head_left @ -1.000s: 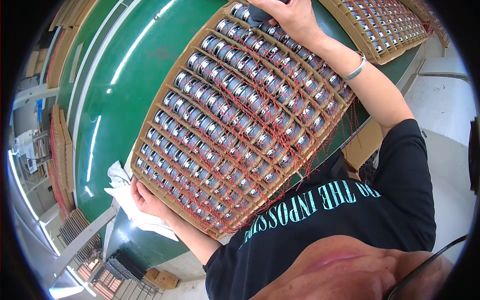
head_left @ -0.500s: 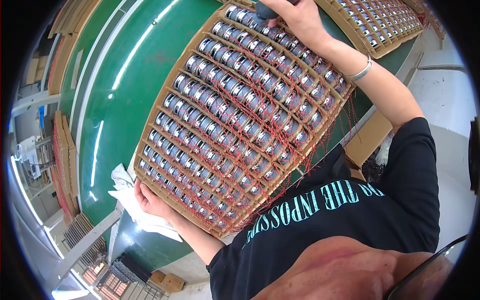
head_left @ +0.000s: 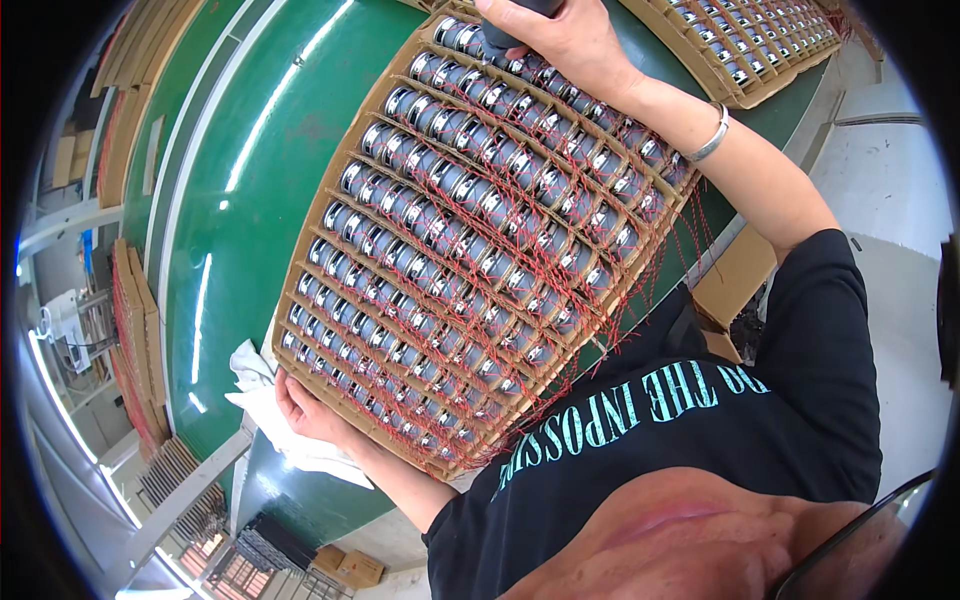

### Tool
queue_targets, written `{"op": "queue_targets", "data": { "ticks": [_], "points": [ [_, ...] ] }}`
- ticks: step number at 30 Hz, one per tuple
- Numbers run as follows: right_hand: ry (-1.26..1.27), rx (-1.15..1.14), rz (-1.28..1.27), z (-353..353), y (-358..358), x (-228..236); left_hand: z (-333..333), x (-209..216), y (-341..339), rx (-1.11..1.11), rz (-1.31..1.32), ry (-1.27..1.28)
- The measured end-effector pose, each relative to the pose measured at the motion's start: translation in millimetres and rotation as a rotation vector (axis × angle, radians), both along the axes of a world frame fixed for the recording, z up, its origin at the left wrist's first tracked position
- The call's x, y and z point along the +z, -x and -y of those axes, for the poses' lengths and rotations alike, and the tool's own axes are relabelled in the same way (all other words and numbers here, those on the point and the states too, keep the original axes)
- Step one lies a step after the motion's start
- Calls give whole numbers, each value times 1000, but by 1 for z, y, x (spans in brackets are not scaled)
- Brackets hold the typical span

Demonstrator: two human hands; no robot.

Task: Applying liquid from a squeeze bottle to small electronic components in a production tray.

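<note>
Head view: cardboard tray (head_left: 331, 190) lies between both hands, visible cells look filled with grey-silver parts (head_left: 375, 183), red wires (head_left: 570, 268) untidied; right hand (head_left: 556, 38) grips dark rounded tool (head_left: 497, 42), left hand (head_left: 303, 408) touches corner, grip unclear, remaining work can't tell.

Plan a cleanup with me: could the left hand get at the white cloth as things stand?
Probably yes: the left hand, at the edge of the cardboard tray, appears right by the white cloth with nothing visible between, though it may have to leave the tray.
</note>
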State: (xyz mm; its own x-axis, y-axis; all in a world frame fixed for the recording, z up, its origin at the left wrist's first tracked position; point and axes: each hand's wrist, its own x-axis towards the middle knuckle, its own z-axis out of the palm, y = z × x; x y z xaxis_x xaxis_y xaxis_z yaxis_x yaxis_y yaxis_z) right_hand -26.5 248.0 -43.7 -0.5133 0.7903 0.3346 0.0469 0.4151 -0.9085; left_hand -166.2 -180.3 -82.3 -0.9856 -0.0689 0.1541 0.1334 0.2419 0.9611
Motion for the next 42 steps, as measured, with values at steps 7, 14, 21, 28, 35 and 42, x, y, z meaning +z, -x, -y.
{"op": "queue_targets", "data": {
  "ticks": [7,14,21,28,35,42],
  "points": [
    [26,10,23,-1,-1,1,1,-1,1,-10,-6,8],
    [5,-4,-12,0,1,-1,0,0,0,-1,-11,7],
    [91,15,-35,-1,-4,2,-5,2,-2,-5,1,28],
    [174,108,-60,9,-25,1,0,0,-1,-6,-5,39],
    [93,168,-93,19,-21,0,-1,1,1,0,-5,32],
    [138,200,-74,22,-22,4,0,0,0,-7,-4,23]
  ]
}}
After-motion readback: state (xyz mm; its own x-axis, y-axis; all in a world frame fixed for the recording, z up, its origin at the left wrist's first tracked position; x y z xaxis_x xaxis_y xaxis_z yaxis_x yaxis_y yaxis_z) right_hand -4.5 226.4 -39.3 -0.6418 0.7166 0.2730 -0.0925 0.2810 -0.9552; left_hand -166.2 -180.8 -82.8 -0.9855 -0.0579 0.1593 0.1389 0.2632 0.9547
